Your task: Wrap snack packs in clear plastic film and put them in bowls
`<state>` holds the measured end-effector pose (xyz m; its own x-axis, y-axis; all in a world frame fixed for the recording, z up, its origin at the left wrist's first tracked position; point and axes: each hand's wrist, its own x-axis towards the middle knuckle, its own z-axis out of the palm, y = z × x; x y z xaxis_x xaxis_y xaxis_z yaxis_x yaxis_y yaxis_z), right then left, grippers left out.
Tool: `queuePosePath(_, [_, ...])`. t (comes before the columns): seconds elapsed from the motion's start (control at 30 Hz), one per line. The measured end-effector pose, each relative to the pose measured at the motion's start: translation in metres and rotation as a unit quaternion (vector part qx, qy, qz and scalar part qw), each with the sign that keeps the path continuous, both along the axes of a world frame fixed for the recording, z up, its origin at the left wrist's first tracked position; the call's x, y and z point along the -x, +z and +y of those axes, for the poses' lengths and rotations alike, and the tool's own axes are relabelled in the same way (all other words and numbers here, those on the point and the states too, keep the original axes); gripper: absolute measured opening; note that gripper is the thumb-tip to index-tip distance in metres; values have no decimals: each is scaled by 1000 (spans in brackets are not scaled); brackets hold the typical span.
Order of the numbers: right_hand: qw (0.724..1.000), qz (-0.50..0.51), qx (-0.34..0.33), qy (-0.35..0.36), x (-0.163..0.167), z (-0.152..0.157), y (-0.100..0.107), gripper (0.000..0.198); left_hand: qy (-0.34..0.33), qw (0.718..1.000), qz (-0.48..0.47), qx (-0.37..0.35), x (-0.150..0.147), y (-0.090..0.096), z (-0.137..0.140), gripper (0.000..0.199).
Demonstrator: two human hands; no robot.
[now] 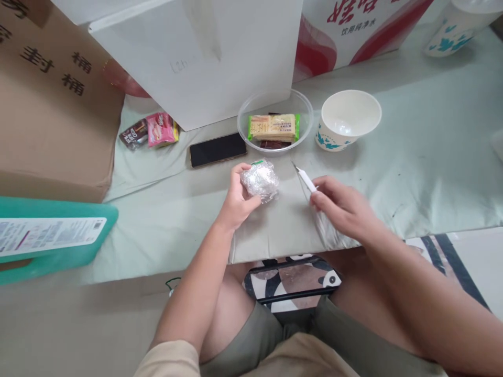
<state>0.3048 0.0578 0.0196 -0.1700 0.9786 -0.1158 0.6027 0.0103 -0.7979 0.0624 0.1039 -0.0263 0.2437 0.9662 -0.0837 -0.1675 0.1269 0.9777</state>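
My left hand (239,201) is closed around a small bundle wrapped in bubble wrap (261,181), with a bit of green at its top; what lies inside is hidden. In my right hand (341,203) is a slim white craft knife (305,179), its thin metal tip pointing up and left, apart from the bundle. Below the right fingers, some clear plastic (328,230) lies at the table edge. Just beyond the bundle stands a clear plastic bowl (304,137) with packaged biscuits (274,127) in it. A black phone (218,150) lies beside the bowl.
A paper cup (334,137) stands right of the bowl; another cup (448,34) is far right. Snack packets (160,129) lie left. White (236,63) and brown boxes (58,131) line the back and left, near a green container (106,220). The table (424,183) has a pale cloth.
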Motion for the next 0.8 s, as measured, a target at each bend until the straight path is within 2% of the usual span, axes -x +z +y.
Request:
queuePosePath(0.1, [994, 96, 38, 28, 30, 0, 3, 21, 2, 999, 29, -31, -4, 0, -2, 73])
queuePosePath(0.2, [983, 162, 84, 22, 51, 7, -2, 22, 2, 998, 51, -46, -5, 0, -4, 73])
queuePosePath(0.3, [978, 159, 133, 20, 60, 14, -7, 21, 15, 998, 39, -43, -3, 0, -5, 72])
queuePosePath(0.37, [980, 134, 143, 37, 61, 15, -8, 23, 43, 998, 26, -38, 1, 1, -4, 72])
queuePosePath(0.53, [991, 46, 105, 72, 56, 9, -6, 31, 120, 993, -8, -19, 14, 8, 0, 80])
queuePosePath(0.67, [995, -29, 68, 73, 40, 6, -5, 27, 163, 985, -37, -33, 19, 11, 5, 79])
queuePosePath(0.8, [991, -117, -60, 0, 9, 10, -15, 20, 158, 987, -10, -39, 12, 7, -1, 77])
